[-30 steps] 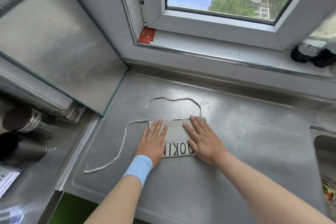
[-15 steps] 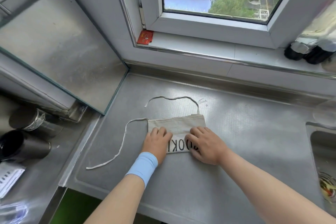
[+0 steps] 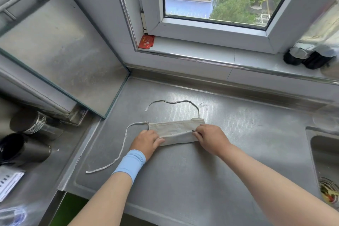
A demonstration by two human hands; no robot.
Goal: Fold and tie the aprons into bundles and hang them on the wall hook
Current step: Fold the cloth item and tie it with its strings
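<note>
In the head view, a folded beige cloth apron point(image 3: 176, 131) lies as a narrow flat band on the grey stainless steel counter point(image 3: 183, 180). It is in front of the window sill and to the left of the steel sink basin point(image 3: 322, 145).

The left hand point(image 3: 146, 142), with a light blue wristband point(image 3: 131, 163) on its wrist, holds the left end of the band. Its fingers are curled and pinch the near layer of the cloth. The right hand point(image 3: 211, 138) holds the right end in the same way, with bent fingers that pinch the edge of the near layer. This layer is lifted a little and turned over the rest of the apron.

One thin white tie strap point(image 3: 125, 135) goes out from the upper left corner of the apron, bends, and runs down the counter on the left of the left forearm. A second thin strap point(image 3: 174, 101) rises from the upper right corner and curves to the left behind the apron. Both straps lie loose on the steel.

A small red card point(image 3: 145, 42) sits in the corner of the white window frame point(image 3: 211, 31). Two dark bottles point(image 3: 308, 58) lie on the sill at the right. A dark metal cylinder point(image 3: 36, 124) and a black cup point(image 3: 23, 150) lie at the far left.
</note>
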